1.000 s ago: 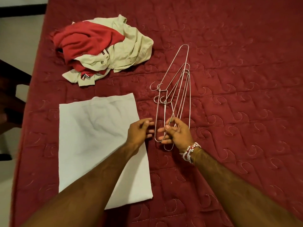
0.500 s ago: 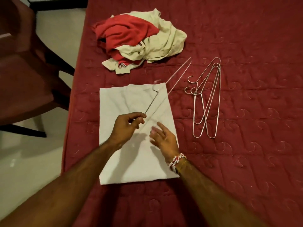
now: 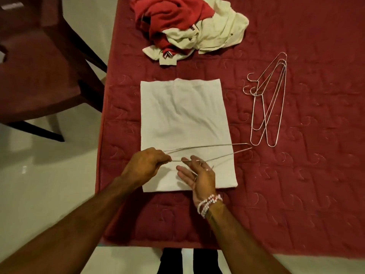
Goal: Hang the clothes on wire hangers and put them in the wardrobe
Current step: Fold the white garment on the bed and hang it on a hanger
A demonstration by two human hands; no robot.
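Observation:
A folded white garment (image 3: 183, 119) lies flat on the red quilted bed (image 3: 296, 184). Over its near end my left hand (image 3: 146, 165) pinches one end of a wire hanger (image 3: 213, 148), which lies sideways with its far end pointing right, just past the garment's right edge. My right hand (image 3: 199, 175) sits palm up under the hanger's hook end, fingers fairly straight and touching the wire. A stack of wire hangers (image 3: 268, 107) lies on the bed to the right. A heap of red and cream clothes (image 3: 189, 26) sits at the far end.
A dark wooden chair (image 3: 39, 66) stands on the pale floor left of the bed. The bed's near edge runs just in front of my legs (image 3: 187, 262), and its left edge is close beside the white garment.
The hanger in my left hand has swung from pointing away over the garment to lying sideways across its near end. My right hand has turned palm up under the wire. The view shifted left.

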